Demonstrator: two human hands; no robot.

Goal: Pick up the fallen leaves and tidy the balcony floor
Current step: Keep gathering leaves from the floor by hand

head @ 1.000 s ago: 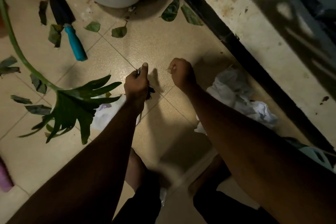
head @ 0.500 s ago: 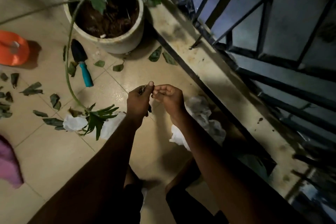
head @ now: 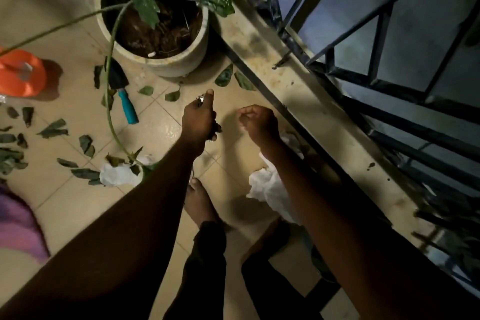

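Gathering is the step in hand, and I judge it not far along. The left hand (head: 198,117) has its fingers closed round a bunch of leaves (head: 217,129), thumb up, with dark leaf tips poking out below the fist. The right hand (head: 259,122) hovers just beside it on the right. Its fingers (head: 244,115) are curled, with thumb and forefinger nearly meeting. No leaf shows between them, and I cannot tell whether they pinch a small scrap or nothing.

Most of the work lies on the floor (head: 161,127). Nearest is a pair of leaves (head: 224,78), just beyond both sets of fingers, against the foot of the ledge (head: 298,96). A little left of the left fingers, in front of the pot (head: 181,63), lie two small leaves (head: 172,96). Far off to the left, past the trowel (head: 127,109), is a wide scatter of leaves (head: 53,129). What looks like a white bag (head: 267,187) sits on the floor under the right forearm, behind the fingers.

The next move probably calls for the right hand to reach forward to the pair by the ledge. It would need to pinch each flat leaf off the smooth tile and pass it to the left fist. Or the full fist may need emptying into the bag first, if that is its purpose.
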